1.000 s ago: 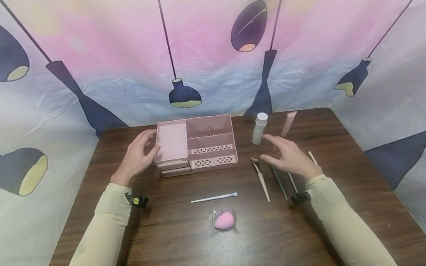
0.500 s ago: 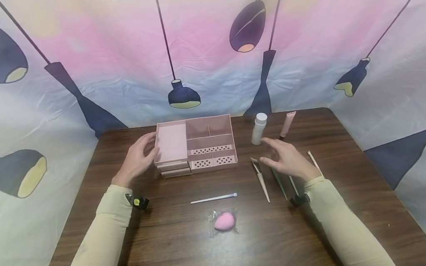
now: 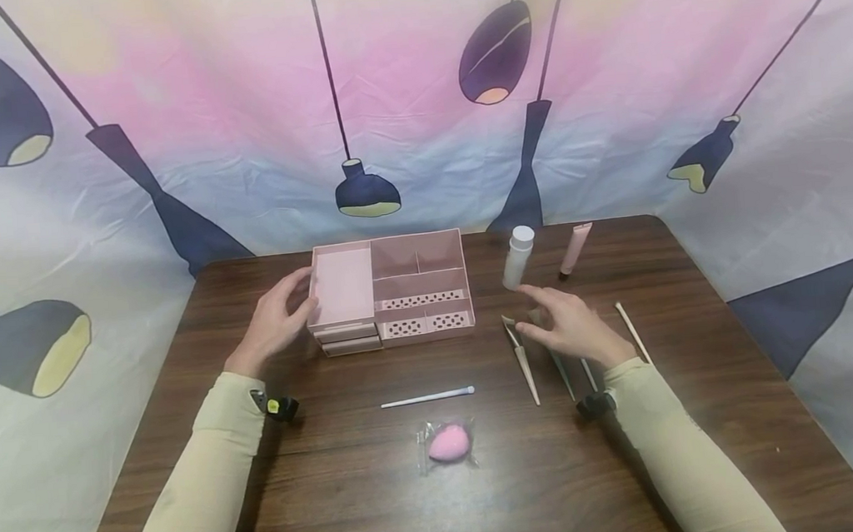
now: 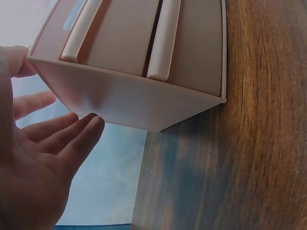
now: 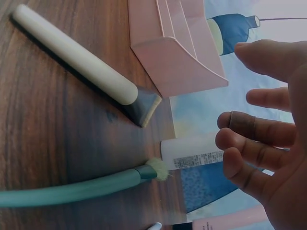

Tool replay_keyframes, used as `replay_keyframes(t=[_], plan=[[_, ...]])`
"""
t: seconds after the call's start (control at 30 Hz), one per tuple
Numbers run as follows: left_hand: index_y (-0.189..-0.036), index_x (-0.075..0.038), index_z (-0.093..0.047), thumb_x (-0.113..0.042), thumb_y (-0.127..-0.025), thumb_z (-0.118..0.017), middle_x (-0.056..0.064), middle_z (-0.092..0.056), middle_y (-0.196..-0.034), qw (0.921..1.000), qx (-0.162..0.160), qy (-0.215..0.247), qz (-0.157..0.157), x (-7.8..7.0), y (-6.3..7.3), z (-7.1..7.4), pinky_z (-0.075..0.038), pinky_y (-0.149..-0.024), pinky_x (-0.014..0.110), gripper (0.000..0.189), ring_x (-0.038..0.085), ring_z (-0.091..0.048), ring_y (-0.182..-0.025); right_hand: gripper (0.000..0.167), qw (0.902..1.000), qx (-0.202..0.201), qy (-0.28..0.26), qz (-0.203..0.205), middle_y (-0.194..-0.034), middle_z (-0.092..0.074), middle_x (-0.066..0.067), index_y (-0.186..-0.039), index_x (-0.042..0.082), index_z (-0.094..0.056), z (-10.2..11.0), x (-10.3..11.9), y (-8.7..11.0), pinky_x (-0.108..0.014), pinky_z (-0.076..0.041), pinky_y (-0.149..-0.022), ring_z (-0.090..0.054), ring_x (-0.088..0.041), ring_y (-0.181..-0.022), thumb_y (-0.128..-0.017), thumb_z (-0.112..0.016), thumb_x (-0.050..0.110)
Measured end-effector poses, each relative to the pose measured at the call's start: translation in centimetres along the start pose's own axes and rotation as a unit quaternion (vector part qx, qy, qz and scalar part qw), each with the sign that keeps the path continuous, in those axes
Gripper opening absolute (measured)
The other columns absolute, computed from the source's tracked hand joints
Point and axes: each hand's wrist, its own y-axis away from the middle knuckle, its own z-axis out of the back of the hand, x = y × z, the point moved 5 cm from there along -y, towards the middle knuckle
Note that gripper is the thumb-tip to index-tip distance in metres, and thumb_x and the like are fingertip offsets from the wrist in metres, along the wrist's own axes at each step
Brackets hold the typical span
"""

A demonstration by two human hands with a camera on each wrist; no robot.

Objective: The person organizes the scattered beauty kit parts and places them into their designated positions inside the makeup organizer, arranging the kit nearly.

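A pink desktop organizer (image 3: 422,283) with compartments and two small drawers stands at the back of the table. My left hand (image 3: 271,322) is at its left side, thumb near the top edge and relaxed fingers along the side wall (image 4: 110,96). My right hand (image 3: 570,321) hovers over several makeup brushes and holds nothing, its fingers loosely spread. Below it lie a cream flat-tipped brush (image 5: 76,55) and a green brush (image 5: 72,189); the hand partly covers the green one in the head view. Just beyond the fingertips stands a white bottle (image 3: 518,257).
A pink tube (image 3: 576,251) stands at the back right. Another light brush (image 3: 633,333) lies right of my hand. Nearer the front are a thin white brush (image 3: 428,397) and a pink makeup sponge (image 3: 450,443) in clear wrapping. A printed cloth (image 3: 413,92) hangs behind the table.
My right hand has drawn slightly back toward me and left, away from the bottle and tube, uncovering more of the rightmost brush. The left hand stays by the organizer.
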Motion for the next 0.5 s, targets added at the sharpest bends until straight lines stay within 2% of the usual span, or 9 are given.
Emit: replay_keyframes(t=[0.1, 0.33, 0.5], plan=[[-0.145, -0.005, -0.044, -0.019, -0.096, -0.057, 0.022, -0.052, -0.14, 0.9999, 0.004, 0.012, 0.004, 0.2, 0.1, -0.1, -0.041, -0.107, 0.054, 0.052, 0.041, -0.051, -0.127, 0.061, 1.0, 0.006, -0.001, 0.003, -0.104, -0.068, -0.013, -0.141, 0.013, -0.049, -0.4, 0.0, 0.0, -0.047, -0.054, -0.081, -0.065, -0.025, -0.087, -0.088, -0.069, 0.037], [-0.146, -0.007, -0.043, -0.019, -0.097, -0.054, 0.023, -0.051, -0.142, 0.9995, 0.011, 0.025, 0.014, 0.5, 0.2, -0.4, -0.044, -0.103, 0.055, 0.052, 0.042, -0.052, -0.125, 0.057, 0.9998, 0.017, -0.006, 0.0, -0.083, -0.066, -0.007, -0.136, 0.009, -0.055, -1.0, 0.2, 0.1, -0.036, -0.051, -0.066, -0.059, -0.016, -0.07, -0.087, -0.072, 0.03], [-0.146, -0.01, -0.044, -0.018, -0.097, -0.054, 0.022, -0.049, -0.144, 0.9984, 0.011, 0.049, 0.027, 0.8, 0.2, -0.4, -0.043, -0.105, 0.055, 0.051, 0.041, -0.05, -0.128, 0.055, 0.9994, 0.031, -0.005, -0.015, -0.087, -0.068, -0.004, -0.135, 0.007, -0.056, -1.7, 0.0, 0.1, -0.035, -0.053, -0.067, -0.061, -0.013, -0.073, -0.086, -0.072, 0.029]])
